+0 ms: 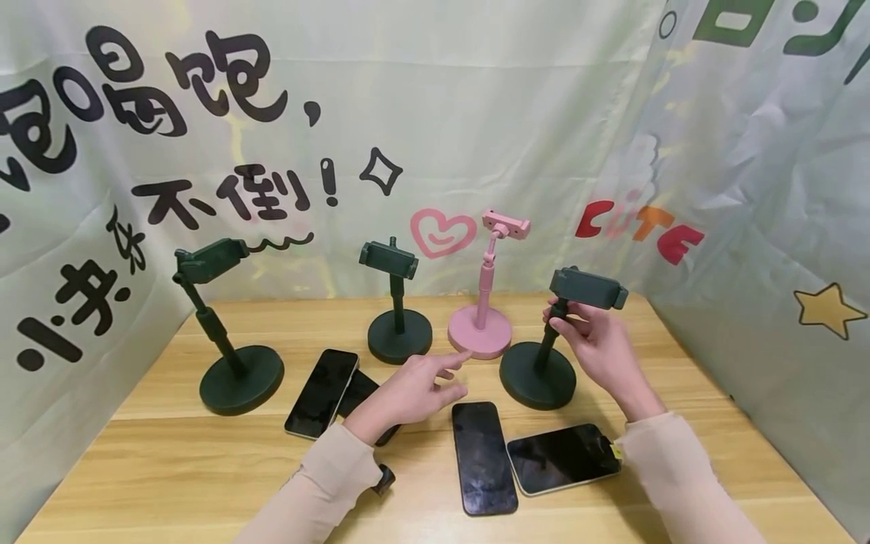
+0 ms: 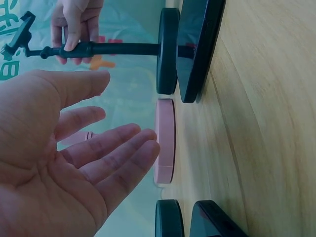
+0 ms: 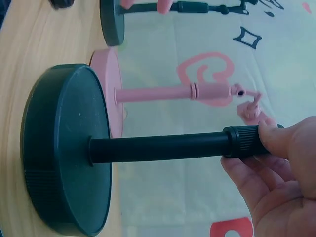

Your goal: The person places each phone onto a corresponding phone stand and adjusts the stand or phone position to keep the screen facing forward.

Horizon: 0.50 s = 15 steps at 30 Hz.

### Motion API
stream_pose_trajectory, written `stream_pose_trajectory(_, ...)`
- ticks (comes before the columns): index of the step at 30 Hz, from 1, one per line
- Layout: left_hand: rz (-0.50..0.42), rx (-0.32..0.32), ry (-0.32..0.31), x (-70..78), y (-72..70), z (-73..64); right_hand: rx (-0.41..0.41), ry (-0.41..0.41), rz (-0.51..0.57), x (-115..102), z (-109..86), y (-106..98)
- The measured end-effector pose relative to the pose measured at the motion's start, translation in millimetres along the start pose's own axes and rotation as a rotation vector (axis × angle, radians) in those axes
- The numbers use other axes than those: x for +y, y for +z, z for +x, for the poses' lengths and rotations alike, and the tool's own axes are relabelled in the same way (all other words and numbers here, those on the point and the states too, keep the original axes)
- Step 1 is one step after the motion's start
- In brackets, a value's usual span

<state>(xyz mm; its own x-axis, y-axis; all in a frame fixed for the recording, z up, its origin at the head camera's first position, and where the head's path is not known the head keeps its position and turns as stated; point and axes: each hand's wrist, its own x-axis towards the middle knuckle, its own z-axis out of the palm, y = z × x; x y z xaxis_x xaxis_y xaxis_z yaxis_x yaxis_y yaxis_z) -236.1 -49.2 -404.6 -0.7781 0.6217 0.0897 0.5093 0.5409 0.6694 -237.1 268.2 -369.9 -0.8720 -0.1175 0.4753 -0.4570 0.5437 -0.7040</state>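
My right hand (image 1: 601, 349) grips the upper post of a dark green phone stand (image 1: 538, 378) at the right, thumb and fingers round the collar below its clamp. In the right wrist view, the ridged collar sits between thumb and fingers (image 3: 247, 180), with the round base on its left. My left hand (image 1: 416, 389) is held over the middle of the table, fingers loosely spread and holding nothing. Beyond its fingertips stands a pink phone stand (image 1: 479, 332). A dark phone (image 1: 485, 457) lies below the left hand, beside a phone with a light edge (image 1: 563, 459).
Two more dark green stands, one at the left (image 1: 241, 380) and one at the back (image 1: 399, 334), stand on the wooden table (image 1: 156, 453). Near the left forearm, a black phone (image 1: 322, 393) overlaps another dark phone (image 1: 359, 391). Printed cloth (image 1: 476, 113) hangs behind.
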Motion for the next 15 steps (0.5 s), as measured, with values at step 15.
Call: stream_pose_trajectory(15,-0.032,-0.005,0.015,-0.5,3.2,2.6,-0.108,-0.031,0.035,-20,-2.5,22)
